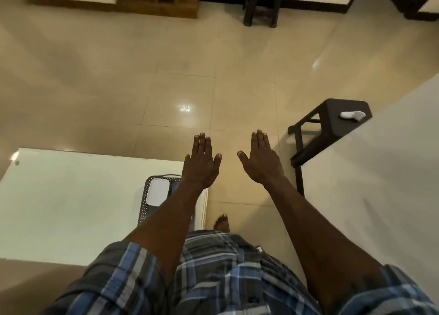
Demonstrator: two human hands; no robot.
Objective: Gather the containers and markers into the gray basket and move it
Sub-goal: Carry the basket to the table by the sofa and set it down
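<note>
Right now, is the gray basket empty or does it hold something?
Not empty. The gray basket on the white table holds a white-lidded container; the left forearm hides the rest of its contents.

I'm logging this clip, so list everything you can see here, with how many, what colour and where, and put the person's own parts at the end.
gray basket: one, gray with perforated walls, on the white table's right end, partly behind the left forearm.
white container: one, white, inside the gray basket.
white table: one, white, lower left.
near stool: one, dark, on the floor at right.
white object: one, white, on the near stool; kind unclear.
far stool: one, dark, top centre.
white surface: one, white, right edge.
wooden shelf unit: one, brown, top left.
left hand: one, open, held over the floor, holding nothing.
right hand: one, open, holding nothing.
foot: one, bare, on the floor.
</note>
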